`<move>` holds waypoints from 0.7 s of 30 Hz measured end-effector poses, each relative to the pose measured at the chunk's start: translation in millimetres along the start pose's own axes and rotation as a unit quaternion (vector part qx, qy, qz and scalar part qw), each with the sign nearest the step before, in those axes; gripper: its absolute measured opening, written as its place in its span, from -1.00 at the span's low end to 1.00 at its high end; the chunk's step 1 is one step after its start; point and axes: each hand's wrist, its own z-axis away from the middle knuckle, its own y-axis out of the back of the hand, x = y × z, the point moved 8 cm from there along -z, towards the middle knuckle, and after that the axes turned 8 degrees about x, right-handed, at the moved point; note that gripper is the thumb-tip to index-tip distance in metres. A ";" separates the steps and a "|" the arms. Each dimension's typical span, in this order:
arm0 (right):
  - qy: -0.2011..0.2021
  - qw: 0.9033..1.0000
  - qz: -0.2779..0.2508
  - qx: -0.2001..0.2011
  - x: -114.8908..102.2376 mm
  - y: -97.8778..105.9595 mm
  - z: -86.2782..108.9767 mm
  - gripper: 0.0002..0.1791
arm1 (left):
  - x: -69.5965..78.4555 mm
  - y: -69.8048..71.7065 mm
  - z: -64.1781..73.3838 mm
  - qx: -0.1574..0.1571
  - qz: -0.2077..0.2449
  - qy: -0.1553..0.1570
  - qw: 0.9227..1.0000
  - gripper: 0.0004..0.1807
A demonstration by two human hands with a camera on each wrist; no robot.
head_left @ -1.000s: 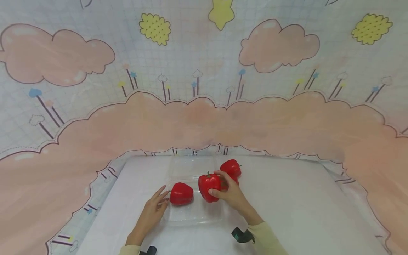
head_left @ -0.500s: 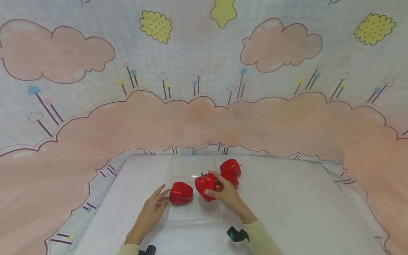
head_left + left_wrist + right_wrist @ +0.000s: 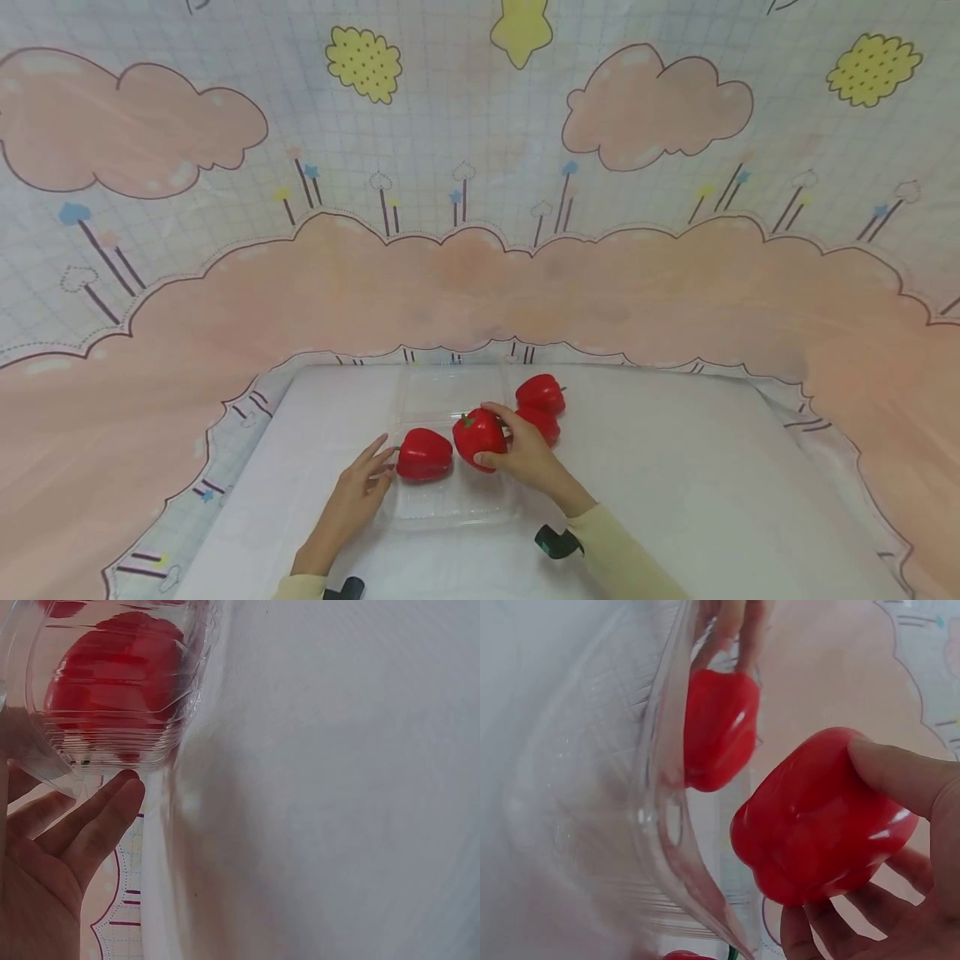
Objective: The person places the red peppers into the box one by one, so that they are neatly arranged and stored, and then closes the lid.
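My right hand [image 3: 528,458] holds a red bell pepper [image 3: 476,437], fingers on one side and thumb on the other. Its green stem is tilted up and to the left in the head view. The pepper hangs over the right half of a clear plastic clamshell box [image 3: 450,515]. A second red bell pepper [image 3: 424,454] lies on its side in the box's left half. My left hand [image 3: 360,492] is at the left wall, its fingers extended. In the left wrist view, fingertips [image 3: 129,787] touch the ribbed side of the box.
Two more red bell peppers, one at the back [image 3: 540,393] and one nearer [image 3: 542,425], lie right of the box. The box's clear lid [image 3: 453,392] lies folded back behind it. A white cloth [image 3: 675,483] covers the table; a patterned curtain [image 3: 480,292] stands behind.
My right hand has moved slightly left over the box with its pepper, whose stem has tipped from upright toward the left. The left hand and the other peppers stay in place.
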 end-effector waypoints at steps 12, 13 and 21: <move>0.020 0.999 0.049 0.004 4.2 -4.7 -5.4 -0.10 | 2.5 0.8 1.4 0.008 -0.004 -0.006 1.000 -0.51; 0.020 0.998 0.051 0.005 4.6 -4.9 -5.7 -0.11 | 2.6 0.8 1.4 0.008 -0.006 -0.007 1.000 -0.50; 0.043 0.994 0.099 0.019 5.1 -7.2 -8.8 -0.11 | 0.2 0.2 1.0 -0.004 -0.003 0.005 1.000 -0.50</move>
